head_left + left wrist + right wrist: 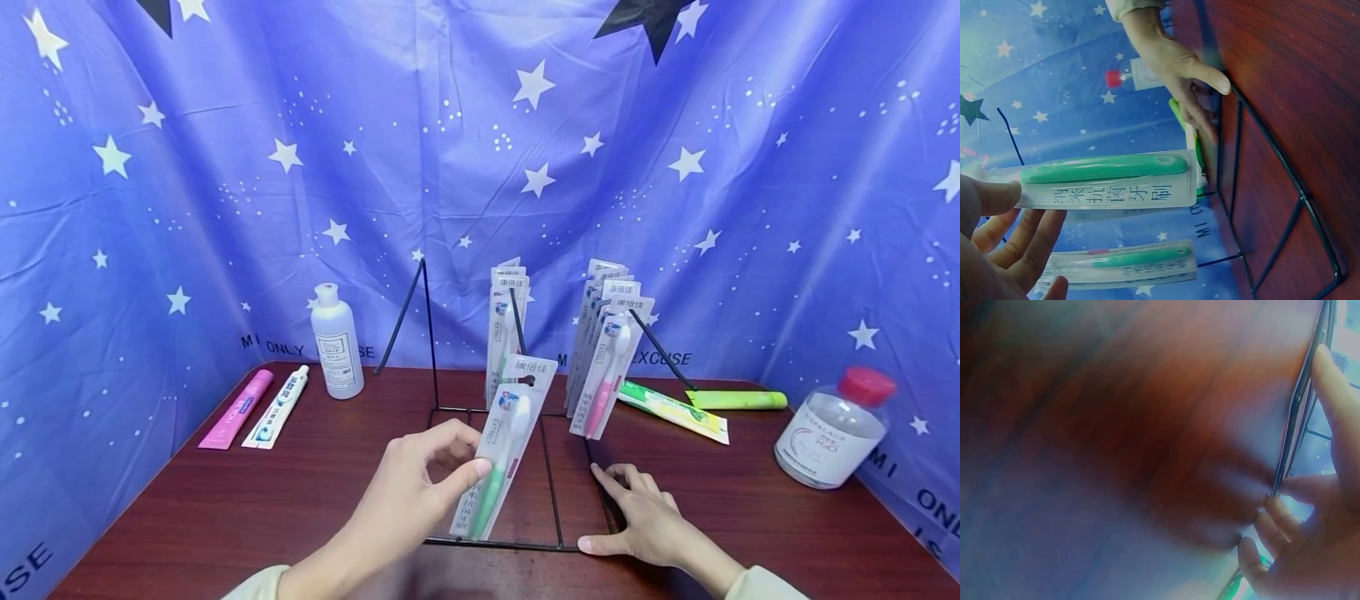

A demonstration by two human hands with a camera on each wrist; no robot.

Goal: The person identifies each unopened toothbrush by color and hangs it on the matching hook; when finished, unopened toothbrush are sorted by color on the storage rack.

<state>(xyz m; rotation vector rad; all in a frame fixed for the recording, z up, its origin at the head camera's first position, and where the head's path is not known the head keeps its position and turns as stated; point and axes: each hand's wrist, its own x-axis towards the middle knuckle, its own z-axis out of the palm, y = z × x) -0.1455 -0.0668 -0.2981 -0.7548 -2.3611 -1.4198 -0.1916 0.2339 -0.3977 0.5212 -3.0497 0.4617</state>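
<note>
My left hand [420, 479] pinches a packaged toothbrush [516, 429] by its edge, between thumb and fingers. The toothbrush has a green handle and a white head, and its pack stands tilted over the black wire rack [517, 546]. In the left wrist view, the green handle [1110, 169] lies close past the thumb. My right hand [645, 521] rests at the rack's front right corner, thumb on the front wire and fingers along the side wire. Several packaged toothbrushes [609, 375] hang in the right row, a pink-handled one foremost. Others [497, 333] hang in the middle row.
A bare hook arm [401, 312] slopes forward at the rack's left. Beyond it stand a white bottle [337, 350], a white toothpaste tube [279, 408] and a pink tube [238, 408]. Rightward are a green-yellow tube [675, 412], a lime tube [738, 401] and a red-capped bottle [828, 437].
</note>
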